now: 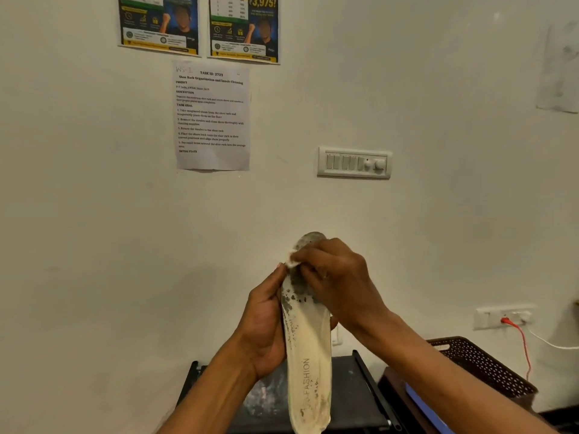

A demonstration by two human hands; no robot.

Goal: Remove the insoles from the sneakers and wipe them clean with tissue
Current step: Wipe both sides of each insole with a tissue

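Wiping is underway: the left hand (266,324) grips the insole (308,355) upright before the wall, the right hand (332,277) pinches tissue (292,261) against its stained toe; sneakers unseen, likely more left.

view: head-worn camera | faces the wall (438,230) squarely | close range | single view

Office-like room: wall posters (158,25), task sheet (212,115).
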